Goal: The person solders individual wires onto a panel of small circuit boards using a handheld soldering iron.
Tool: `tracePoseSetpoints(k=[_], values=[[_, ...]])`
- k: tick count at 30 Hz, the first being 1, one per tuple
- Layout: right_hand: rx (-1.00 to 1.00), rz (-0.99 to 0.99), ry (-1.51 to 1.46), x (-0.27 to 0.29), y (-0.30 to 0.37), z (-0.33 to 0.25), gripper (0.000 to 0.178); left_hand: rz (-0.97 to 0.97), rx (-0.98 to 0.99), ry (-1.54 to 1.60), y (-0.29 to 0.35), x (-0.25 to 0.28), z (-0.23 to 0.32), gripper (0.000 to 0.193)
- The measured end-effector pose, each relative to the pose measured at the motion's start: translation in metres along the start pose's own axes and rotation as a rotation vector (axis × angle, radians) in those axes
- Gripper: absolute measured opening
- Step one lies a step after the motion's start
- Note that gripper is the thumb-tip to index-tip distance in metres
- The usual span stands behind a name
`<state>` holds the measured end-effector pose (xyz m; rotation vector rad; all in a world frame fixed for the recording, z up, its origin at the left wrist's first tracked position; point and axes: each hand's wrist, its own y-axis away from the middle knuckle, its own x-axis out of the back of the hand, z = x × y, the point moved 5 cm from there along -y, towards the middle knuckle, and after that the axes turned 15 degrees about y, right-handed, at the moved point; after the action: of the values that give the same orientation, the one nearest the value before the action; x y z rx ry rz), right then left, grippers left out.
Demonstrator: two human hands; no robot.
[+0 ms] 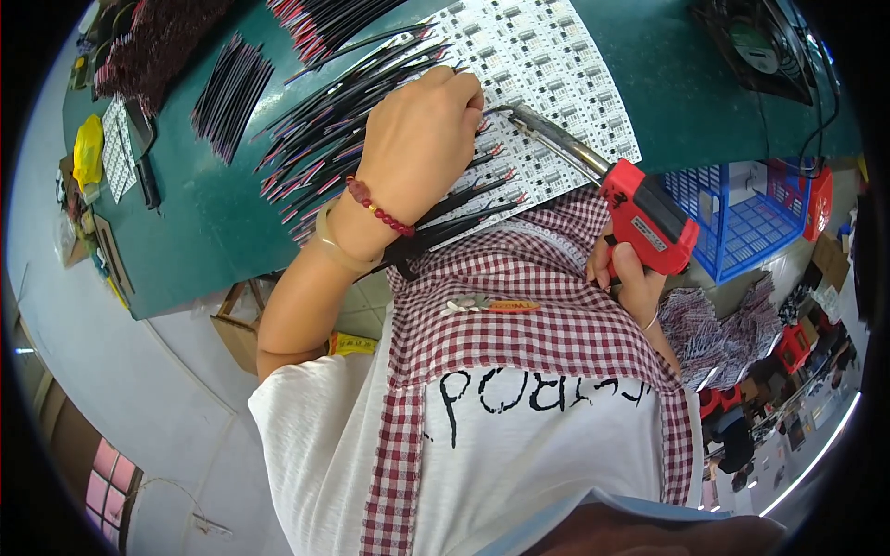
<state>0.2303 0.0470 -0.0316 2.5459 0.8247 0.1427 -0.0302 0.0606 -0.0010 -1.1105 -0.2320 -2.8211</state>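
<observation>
My left hand, a red beaded bracelet and a pale bangle on its wrist, is closed in a pinch on a wire at the circuit board sheet; its fingertips are partly hidden. Many black wires with red and pinkish strands run under this hand, their ends lying along the white sheet. My right hand grips a red and black soldering gun by its handle. The gun's metal tip points left, close beside the left fingertips. Whether it touches a wire or the board is too small to tell.
More wire bundles lie on the green table to the left. A dark stand-like device with cables sits at the far right. Blue plastic crates stand beyond the table's right edge. A yellow bag lies far left.
</observation>
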Motion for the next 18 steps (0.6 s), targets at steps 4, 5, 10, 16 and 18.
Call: tracePoseSetpoints(k=[4,5,10,16,18], values=[[0.017,-0.002,-0.001,0.000,0.003,0.000,0.028,-0.011,-0.018,0.019,-0.001,0.000,-0.002,0.005],[0.016,0.006,-0.017,0.000,0.004,-0.001,0.029,-0.014,-0.011,0.026,-0.001,0.000,-0.002,0.005],[0.022,0.062,-0.057,0.001,0.005,-0.008,0.024,0.027,-0.030,0.024,0.002,-0.001,0.002,0.005],[0.001,0.029,0.011,0.000,0.006,-0.004,0.032,0.083,-0.014,-0.044,0.005,-0.010,0.005,0.006],[0.018,0.039,-0.001,-0.001,0.006,-0.005,0.031,0.105,-0.014,-0.075,0.006,-0.011,0.006,0.007]])
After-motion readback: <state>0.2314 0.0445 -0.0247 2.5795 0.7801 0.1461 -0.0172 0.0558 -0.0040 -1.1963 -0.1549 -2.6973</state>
